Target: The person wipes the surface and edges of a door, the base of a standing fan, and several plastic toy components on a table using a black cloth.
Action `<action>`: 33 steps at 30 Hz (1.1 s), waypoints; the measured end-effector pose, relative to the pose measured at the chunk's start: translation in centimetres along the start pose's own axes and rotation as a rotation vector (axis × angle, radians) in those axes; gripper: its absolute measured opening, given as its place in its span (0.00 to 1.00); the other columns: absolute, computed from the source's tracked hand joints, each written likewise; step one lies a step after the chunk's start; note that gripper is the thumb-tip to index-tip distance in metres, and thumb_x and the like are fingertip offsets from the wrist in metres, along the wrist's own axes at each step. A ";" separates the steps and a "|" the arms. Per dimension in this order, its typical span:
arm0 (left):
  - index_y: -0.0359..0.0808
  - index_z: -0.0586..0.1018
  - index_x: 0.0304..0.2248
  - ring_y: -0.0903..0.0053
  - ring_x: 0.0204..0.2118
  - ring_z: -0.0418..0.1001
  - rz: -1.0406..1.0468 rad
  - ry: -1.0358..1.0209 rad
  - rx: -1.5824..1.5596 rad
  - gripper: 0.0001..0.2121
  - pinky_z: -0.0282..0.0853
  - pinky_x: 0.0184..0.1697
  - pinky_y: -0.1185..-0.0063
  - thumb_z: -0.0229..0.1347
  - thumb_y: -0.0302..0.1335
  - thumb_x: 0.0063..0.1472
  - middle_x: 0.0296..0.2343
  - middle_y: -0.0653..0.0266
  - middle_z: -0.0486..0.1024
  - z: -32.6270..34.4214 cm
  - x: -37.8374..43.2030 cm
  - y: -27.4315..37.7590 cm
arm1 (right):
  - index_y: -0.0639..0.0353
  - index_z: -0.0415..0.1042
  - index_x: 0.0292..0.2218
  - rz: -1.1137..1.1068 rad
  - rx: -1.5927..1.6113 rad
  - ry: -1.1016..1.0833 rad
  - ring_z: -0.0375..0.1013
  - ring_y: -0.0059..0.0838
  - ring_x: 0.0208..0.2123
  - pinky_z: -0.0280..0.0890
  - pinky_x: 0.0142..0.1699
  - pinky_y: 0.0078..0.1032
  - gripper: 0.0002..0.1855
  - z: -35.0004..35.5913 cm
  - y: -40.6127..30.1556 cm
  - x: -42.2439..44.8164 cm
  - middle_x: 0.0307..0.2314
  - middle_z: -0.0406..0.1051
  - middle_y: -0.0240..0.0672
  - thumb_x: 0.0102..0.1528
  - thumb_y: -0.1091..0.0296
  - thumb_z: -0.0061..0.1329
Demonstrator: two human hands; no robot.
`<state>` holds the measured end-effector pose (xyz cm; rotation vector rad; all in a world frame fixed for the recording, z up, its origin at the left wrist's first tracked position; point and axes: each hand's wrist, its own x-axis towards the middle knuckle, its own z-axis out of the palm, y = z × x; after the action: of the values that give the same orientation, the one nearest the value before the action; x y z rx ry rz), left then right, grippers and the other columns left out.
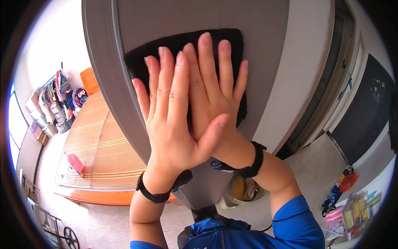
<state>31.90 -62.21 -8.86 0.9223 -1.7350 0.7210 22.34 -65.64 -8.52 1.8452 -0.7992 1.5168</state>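
Observation:
My left hand [171, 109] lies flat, palm down, over a black cloth [230, 34] spread against a grey-brown wood-grain panel [199, 15]. Beside it and partly under its thumb, my right hand [214, 84] presses on the same cloth. The fingers of both hands are straight and apart, and neither hand grips anything. Black straps with small devices circle both wrists. The cloth's lower part is mostly hidden behind the hands; its frayed edge shows at the right.
At the left stands a bed with a striped mat [93, 149] and a pink plastic basket [75, 163]. Clothes hang on a rack [59, 87] behind. A pale laundry basket [231, 200] sits low by the panel. Books fill a shelf [360, 214] at the lower right.

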 end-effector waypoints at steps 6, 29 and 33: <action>0.26 0.59 0.52 0.42 0.54 0.49 -0.134 -0.299 0.072 0.40 0.39 0.53 0.51 0.49 0.53 0.50 0.50 0.35 0.55 4.7 -19.3 0.7 | 0.53 0.62 0.51 -0.057 -0.050 -0.280 0.44 0.41 0.59 0.32 0.55 0.58 0.27 2.4 -1.4 -20.2 0.55 0.51 0.40 0.52 0.50 0.39; 0.19 0.51 0.52 0.37 0.53 0.46 -0.050 -0.866 -0.241 0.40 0.39 0.55 0.52 0.51 0.44 0.52 0.50 0.31 0.50 3.7 -35.8 -1.1 | 0.63 0.58 0.49 0.455 -0.007 -0.562 0.45 0.60 0.54 0.36 0.53 0.68 0.28 4.7 -11.0 -40.7 0.51 0.50 0.52 0.52 0.53 0.39; 0.20 0.43 0.55 0.37 0.58 0.32 -0.019 -0.555 -0.248 0.42 0.27 0.56 0.51 0.52 0.40 0.52 0.54 0.29 0.38 4.8 -26.9 -0.2 | 0.61 0.55 0.52 0.359 -0.030 -0.313 0.41 0.55 0.57 0.34 0.52 0.69 0.31 4.1 -6.7 -28.3 0.55 0.45 0.51 0.52 0.51 0.41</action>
<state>35.33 -59.51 -35.87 1.0223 -2.2337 0.2297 25.49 -62.65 -37.55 2.0244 -1.3533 1.4258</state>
